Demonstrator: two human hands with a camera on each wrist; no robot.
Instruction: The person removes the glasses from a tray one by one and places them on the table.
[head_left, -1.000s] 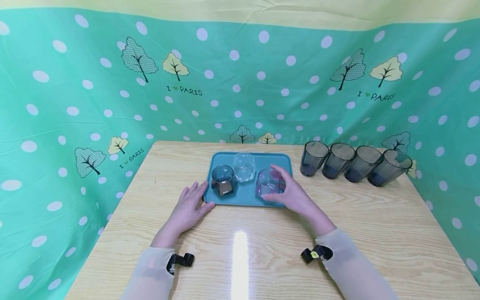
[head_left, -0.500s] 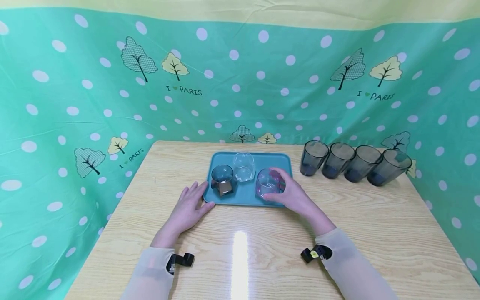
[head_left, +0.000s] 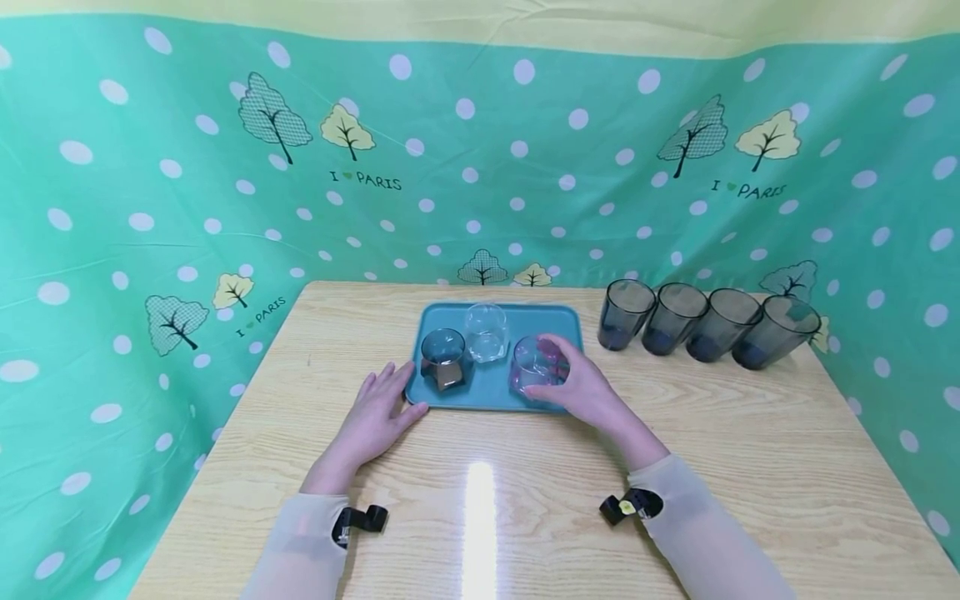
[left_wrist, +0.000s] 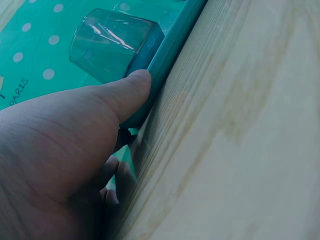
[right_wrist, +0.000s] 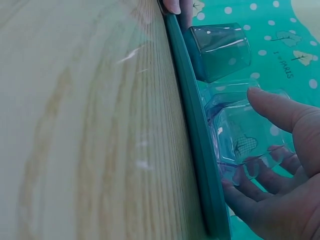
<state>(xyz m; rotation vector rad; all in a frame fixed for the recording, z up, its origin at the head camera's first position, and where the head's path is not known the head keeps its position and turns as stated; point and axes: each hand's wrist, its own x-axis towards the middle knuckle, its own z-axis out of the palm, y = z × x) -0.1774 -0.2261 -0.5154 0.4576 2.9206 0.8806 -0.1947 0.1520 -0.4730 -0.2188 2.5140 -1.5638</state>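
On a blue tray (head_left: 551, 318) stand three short glasses. My right hand (head_left: 587, 390) grips the pink-tinted clear glass (head_left: 528, 371) at the tray's right; in the right wrist view the thumb lies on one side of this glass (right_wrist: 235, 131) and the fingers on the other. Resting at the tray's front left corner, my left hand (head_left: 375, 417) has its fingers extended along the left side. Its thumb (left_wrist: 134, 90) touches the front rim. A smoky grey glass (head_left: 442, 350) stands close to that hand, and a colourless glass (head_left: 486, 327) stands behind, near the middle.
Several tall dark glasses (head_left: 626, 312) stand side by side at the back right of the wooden table (head_left: 562, 500). A green dotted cloth (head_left: 450, 208) hangs behind the table and along both sides.
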